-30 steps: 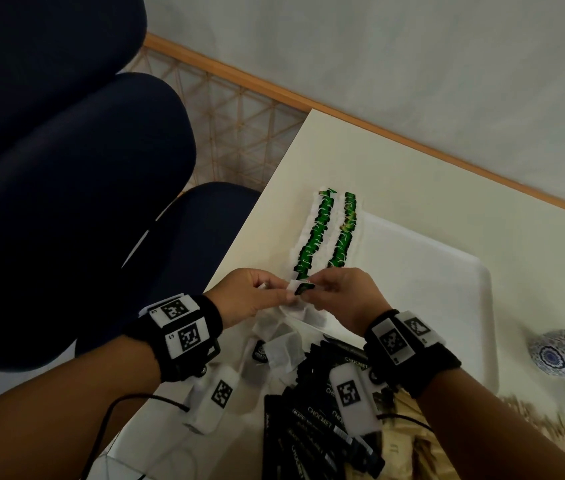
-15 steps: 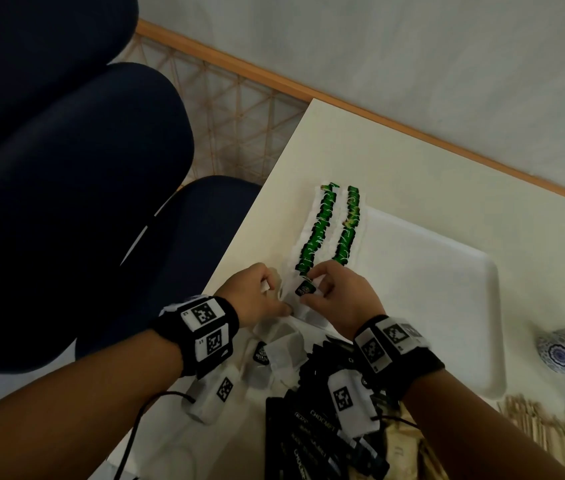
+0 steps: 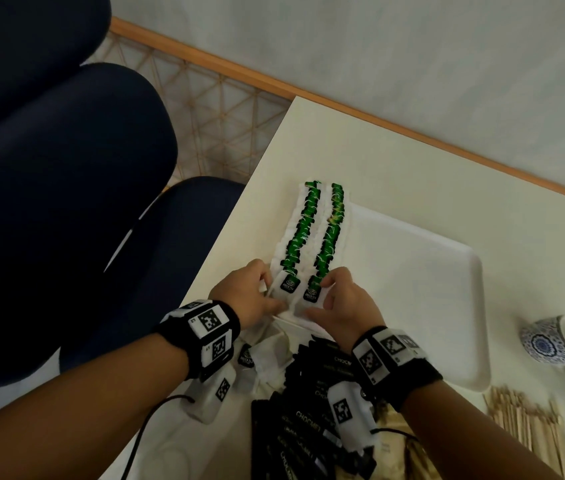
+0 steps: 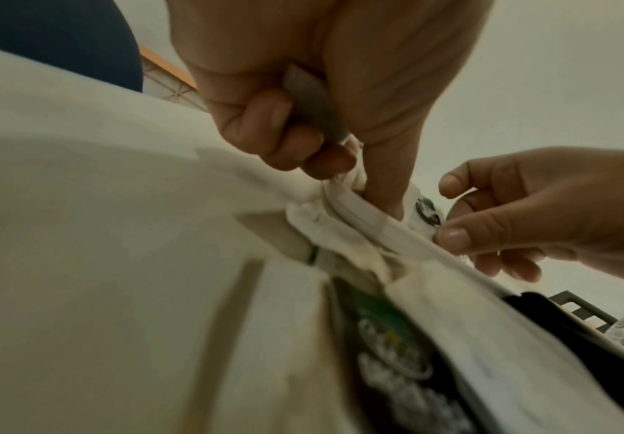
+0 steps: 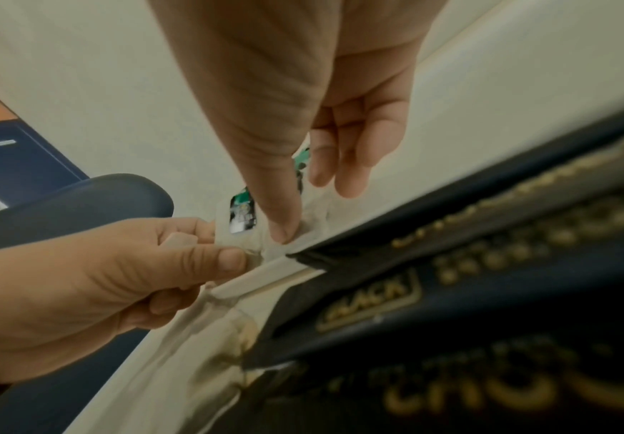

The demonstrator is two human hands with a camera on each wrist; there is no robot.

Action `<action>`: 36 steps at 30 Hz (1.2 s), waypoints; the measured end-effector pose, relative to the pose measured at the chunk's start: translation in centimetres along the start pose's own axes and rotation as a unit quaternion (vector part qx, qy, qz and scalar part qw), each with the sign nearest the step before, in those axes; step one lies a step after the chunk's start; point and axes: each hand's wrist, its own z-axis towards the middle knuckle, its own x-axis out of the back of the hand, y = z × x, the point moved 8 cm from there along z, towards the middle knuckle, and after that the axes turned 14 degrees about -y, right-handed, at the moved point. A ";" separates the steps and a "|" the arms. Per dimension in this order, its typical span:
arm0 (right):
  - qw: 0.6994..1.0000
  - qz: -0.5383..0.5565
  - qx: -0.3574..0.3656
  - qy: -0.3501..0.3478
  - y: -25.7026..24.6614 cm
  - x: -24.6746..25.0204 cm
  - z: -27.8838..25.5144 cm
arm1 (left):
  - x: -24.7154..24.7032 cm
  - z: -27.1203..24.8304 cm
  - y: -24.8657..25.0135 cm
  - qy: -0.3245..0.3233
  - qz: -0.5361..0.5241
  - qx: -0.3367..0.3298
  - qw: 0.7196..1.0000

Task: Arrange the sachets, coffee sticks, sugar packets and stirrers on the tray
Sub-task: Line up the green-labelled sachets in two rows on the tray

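We saw the cream table [image 3: 412,174] carrying a white tray [image 3: 430,289]; along the tray's left side lay two rows of green-tagged sachets [image 3: 312,230], overlapping like tiles; nearer us, off the tray, a heap of black coffee sticks [image 3: 295,424] lay beside a few loose sachets [image 3: 267,358], with pale sugar packets partly under the sticks and wooden stirrers [image 3: 523,424] to the right, near a blue-patterned cup [image 3: 558,344]. Our left hand [image 3: 250,296] had its fingers curled, pinching the edge of the nearest sachet of the left row [image 3: 288,289] at the tray's near rim; our right hand [image 3: 347,303] pressed its thumb down on the nearest sachet of the right row [image 3: 312,296], its other fingers loosely extended above it.
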 end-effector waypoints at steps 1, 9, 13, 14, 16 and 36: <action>1.000 0.007 -0.007 0.001 0.2 0.0 0.0 | 0.0 0.0 0.0 0.000 -0.007 -0.003 1.000; 0.999 0.019 -0.014 -0.023 1.0 -0.6 0.2 | 0.6 0.2 -0.5 -0.001 0.046 -0.013 0.999; 0.996 0.088 -0.019 -0.003 1.5 -0.3 0.7 | 0.6 0.3 -0.1 0.003 0.043 0.000 0.999; 0.995 0.103 -0.017 0.003 1.6 -0.3 0.7 | 0.5 0.3 -0.1 0.003 0.040 0.003 0.999; 0.993 0.114 -0.009 0.007 1.8 -0.3 0.8 | 0.6 0.2 0.0 0.004 0.036 0.008 0.999; 0.993 0.101 0.034 0.059 1.2 2.8 -0.5 | 2.1 -1.0 1.4 0.041 -0.113 -0.060 0.991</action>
